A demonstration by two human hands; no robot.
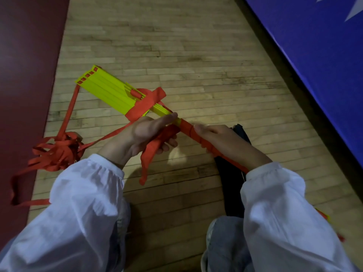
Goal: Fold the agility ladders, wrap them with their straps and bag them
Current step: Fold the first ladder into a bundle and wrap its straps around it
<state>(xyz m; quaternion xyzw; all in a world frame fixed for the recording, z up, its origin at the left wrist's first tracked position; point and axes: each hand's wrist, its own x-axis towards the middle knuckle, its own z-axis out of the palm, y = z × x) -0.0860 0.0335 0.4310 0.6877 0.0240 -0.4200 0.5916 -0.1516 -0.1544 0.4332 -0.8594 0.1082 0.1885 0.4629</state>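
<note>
One folded agility ladder (110, 89), a stack of yellow-green rungs, is held just above the wooden floor (196, 55), its far end pointing toward the dark red mat (25, 75) along the floor's left edge. How many rungs are in the stack cannot be counted; only their slotted ends show at the far end. A red strap (145, 105) crosses the bundle at its middle, and the near end is bound in tight red turns (188, 128) that run under the right hand and are hidden past the wrist. The left hand (143, 132) is half closed around a loose length of strap, thumb stretched along the rungs, a tail of strap hanging from the fingers. The right hand (225, 142) is closed over the wrapped end, gripping it from above. More strap trails from the ladder's far end down to a loose tangle (57, 152) lying at the mat's edge. A dark bag (233, 181) lies on the floor under the right forearm, mostly covered. A blue panel (314, 55) rises along the floor's right edge, cut off by the frame. Two white sleeves (84, 193) fill the foreground.
</note>
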